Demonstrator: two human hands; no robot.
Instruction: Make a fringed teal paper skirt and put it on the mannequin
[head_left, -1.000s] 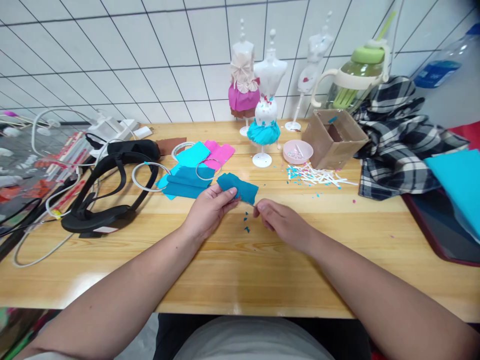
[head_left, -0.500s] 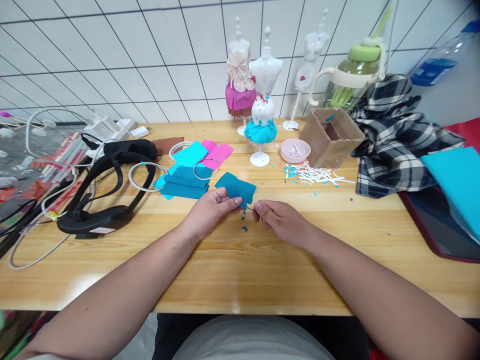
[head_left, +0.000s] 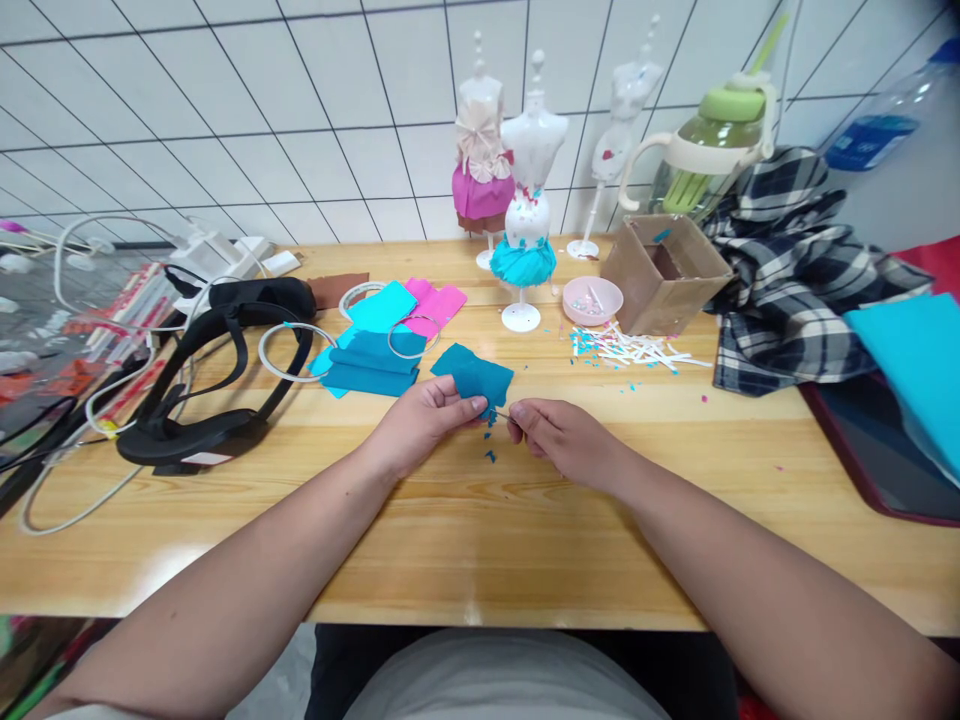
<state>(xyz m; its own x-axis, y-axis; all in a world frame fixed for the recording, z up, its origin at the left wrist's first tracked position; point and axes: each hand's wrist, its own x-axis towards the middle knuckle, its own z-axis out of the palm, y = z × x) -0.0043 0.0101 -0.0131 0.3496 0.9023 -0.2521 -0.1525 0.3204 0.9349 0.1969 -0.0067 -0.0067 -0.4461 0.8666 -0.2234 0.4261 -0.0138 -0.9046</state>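
Observation:
My left hand pinches the near edge of a dark teal sheet between thumb and fingers. To its right, my right hand is closed on a thin metal tool, whose tip meets the sheet's near corner; what kind of tool it is cannot be made out. Small teal scraps lie on the wooden table just below the sheet. Left of the hands are folded teal sheets, a bright blue sheet, a pink sheet and a thin ring.
Behind the hands stand three small mannequins, one in a blue skirt. Rightward are a pink bowl, white sticks, a cardboard box, a green-lidded jug and a plaid cloth. A black headset and cables lie left.
The whole view has shifted very slightly. Both hands keep their hold on the sheet and the tool, with barely any visible movement.

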